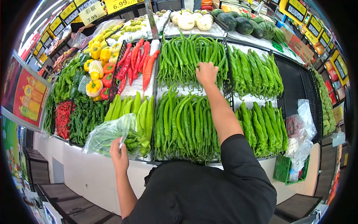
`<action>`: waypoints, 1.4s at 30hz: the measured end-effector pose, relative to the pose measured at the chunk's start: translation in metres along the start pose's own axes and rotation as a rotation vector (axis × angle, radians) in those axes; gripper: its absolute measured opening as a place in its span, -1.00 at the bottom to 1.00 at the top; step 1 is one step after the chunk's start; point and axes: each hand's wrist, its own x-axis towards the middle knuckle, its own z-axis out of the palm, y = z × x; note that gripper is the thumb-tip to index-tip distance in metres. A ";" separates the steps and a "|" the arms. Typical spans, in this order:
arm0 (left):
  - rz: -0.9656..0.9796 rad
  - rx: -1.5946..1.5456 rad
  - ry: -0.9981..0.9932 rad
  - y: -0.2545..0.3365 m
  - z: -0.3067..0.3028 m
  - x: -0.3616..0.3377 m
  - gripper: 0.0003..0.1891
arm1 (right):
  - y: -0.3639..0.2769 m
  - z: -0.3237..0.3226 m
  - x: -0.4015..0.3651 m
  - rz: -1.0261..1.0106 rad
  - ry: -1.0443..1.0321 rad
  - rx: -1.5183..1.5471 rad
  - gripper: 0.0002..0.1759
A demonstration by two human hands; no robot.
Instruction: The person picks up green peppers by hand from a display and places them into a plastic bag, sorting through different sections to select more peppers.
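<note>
My left hand (119,154) grips the edge of a clear plastic bag (108,134), with green peppers showing through it. The bag overlaps the pale green peppers (144,115) in the front row. Farther off, my right hand (207,73) has its fingers curled at a long green chili pepper (198,56) in the back pile; its fingertips are partly hidden. Below that arm lies a second pile of long green chili peppers (186,123), laid side by side.
Red peppers (137,61) and yellow bell peppers (95,50) lie left. Wrinkled green peppers (257,71) fill trays at right. Behind are white round melons (186,21) and watermelons (266,30). Plastic bags (302,130) hang over a green basket (285,170) at front right.
</note>
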 end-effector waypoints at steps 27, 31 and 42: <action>-0.014 -0.032 0.100 0.006 -0.003 -0.005 -0.78 | -0.186 -0.046 -0.159 -0.822 -0.784 1.047 -0.57; -0.021 -0.031 0.100 0.005 0.000 -0.008 -0.76 | -0.170 -0.068 -0.150 -0.676 -0.721 1.125 -0.59; 0.001 0.001 0.083 -0.006 0.007 -0.010 -0.74 | -0.049 -0.169 -0.109 -0.184 -0.516 1.400 -0.61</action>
